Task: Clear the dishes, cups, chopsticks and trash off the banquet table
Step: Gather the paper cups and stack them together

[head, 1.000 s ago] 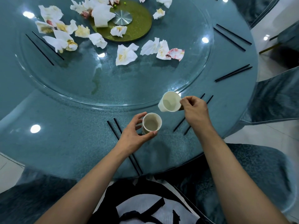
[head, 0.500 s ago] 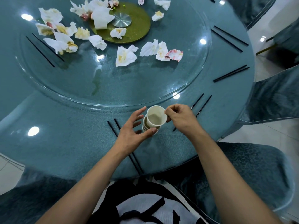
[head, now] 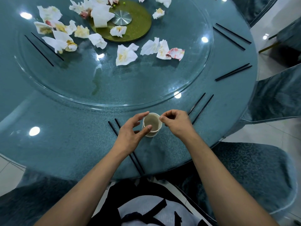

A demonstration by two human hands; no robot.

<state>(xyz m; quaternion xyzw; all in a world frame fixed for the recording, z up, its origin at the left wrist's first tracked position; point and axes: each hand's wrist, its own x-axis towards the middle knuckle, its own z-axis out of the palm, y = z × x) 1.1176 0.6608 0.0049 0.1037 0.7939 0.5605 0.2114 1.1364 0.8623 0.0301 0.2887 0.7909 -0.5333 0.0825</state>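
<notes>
A short stack of white paper cups (head: 151,123) stands upright on the teal table (head: 65,137) near its front edge. My left hand (head: 130,136) holds the stack from the left, thumb on the near rim and index finger at the far rim. My right hand (head: 175,123) hovers at the stack's right, fingertips curled together just beside the top cup's rim. One pair of black chopsticks (head: 114,126) runs under my left hand; another pair (head: 201,104) lies behind my right hand. Stained crumpled napkins (head: 126,54) litter the glass turntable (head: 97,104).
More chopstick pairs lie at the right edge (head: 232,72), the far right (head: 231,35) and on the turntable's left (head: 43,48). A green disc with a metal hub (head: 121,17) marks the centre. Teal-covered chairs (head: 276,97) ring the table.
My right hand carried a tilted cup in from the right and dropped it into the cup my left hand held. The cups now stand on the table as one stack.
</notes>
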